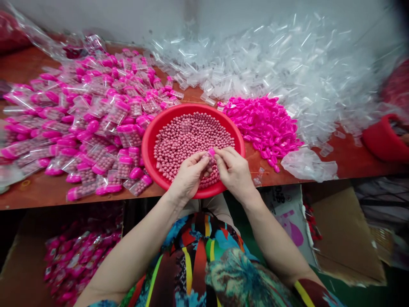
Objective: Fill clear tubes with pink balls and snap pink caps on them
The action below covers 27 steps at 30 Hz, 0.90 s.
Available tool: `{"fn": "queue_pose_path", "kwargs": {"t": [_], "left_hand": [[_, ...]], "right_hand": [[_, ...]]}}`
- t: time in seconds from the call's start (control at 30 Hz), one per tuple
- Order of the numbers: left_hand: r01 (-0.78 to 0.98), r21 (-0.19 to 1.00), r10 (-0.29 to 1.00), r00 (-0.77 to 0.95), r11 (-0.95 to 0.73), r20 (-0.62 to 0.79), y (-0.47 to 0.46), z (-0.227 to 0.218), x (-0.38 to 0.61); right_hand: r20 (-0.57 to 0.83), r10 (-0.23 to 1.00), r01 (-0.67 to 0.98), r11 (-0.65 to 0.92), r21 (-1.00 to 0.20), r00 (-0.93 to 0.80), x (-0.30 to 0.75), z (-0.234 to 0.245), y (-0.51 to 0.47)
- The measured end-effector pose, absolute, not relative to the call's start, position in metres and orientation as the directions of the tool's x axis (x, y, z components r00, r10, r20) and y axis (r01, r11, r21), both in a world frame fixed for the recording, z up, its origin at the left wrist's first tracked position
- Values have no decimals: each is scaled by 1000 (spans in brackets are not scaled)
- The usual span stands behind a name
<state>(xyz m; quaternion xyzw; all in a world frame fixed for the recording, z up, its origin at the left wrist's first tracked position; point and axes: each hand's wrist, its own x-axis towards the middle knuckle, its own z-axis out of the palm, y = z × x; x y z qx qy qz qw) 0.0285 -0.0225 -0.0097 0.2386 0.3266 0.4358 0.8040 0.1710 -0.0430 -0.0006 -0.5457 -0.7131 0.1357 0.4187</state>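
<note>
The person's patterned shirt is nearest. Beyond it, the left hand pinches a small tube, mostly hidden by fingers, while the right hand has thumb and fingertips closed on its pink cap. Both hands are over the near side of a red bowl of pink beads. Filled tubes are heaped to its left, loose caps to its right; clear tubes spread behind, against the wall.
</note>
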Motion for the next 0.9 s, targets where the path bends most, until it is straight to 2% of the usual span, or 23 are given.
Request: {"fn": "queue_pose_path", "kwargs": {"t": [0.1, 0.2, 0.33, 0.4, 0.5, 0.57, 0.67, 0.77, 0.9], "left_hand": [[-551, 671, 865, 377, 497, -331, -24, -12, 28], [-552, 687, 879, 356, 472, -317, -25, -11, 26], [-496, 731, 866, 419, 470, -273, -26, -6, 21], [-442, 755, 840, 477, 484, -259, -27, -4, 20], [-387, 776, 811, 525, 498, -258, -28, -3, 20], [-365, 785, 800, 541, 501, -258, -29, -2, 21], [-341, 798, 790, 557, 497, -254, -29, 0, 22], [-307, 841, 816, 524, 446, -242, -30, 1, 24], [-287, 875, 881, 391, 390, -264, -30, -3, 30]], "right_hand": [[496, 853, 740, 439, -509, -165, 166, -8, -44], [507, 837, 722, 480, -498, -207, 168, -7, -43], [476, 856, 595, 493, -635, -202, 178, 8, -36], [404, 907, 502, 406, -764, -118, 182, 13, -30], [196, 980, 277, 197, -940, -34, 176, 11, -18], [73, 993, 120, 84, -989, -88, 168, 6, -12], [-1, 980, -2, -1, -1000, -200, 159, -2, -10], [37, 972, 92, 60, -994, -230, 161, -7, -11], [163, 977, 398, 205, -894, -138, 169, -15, -3]]}}
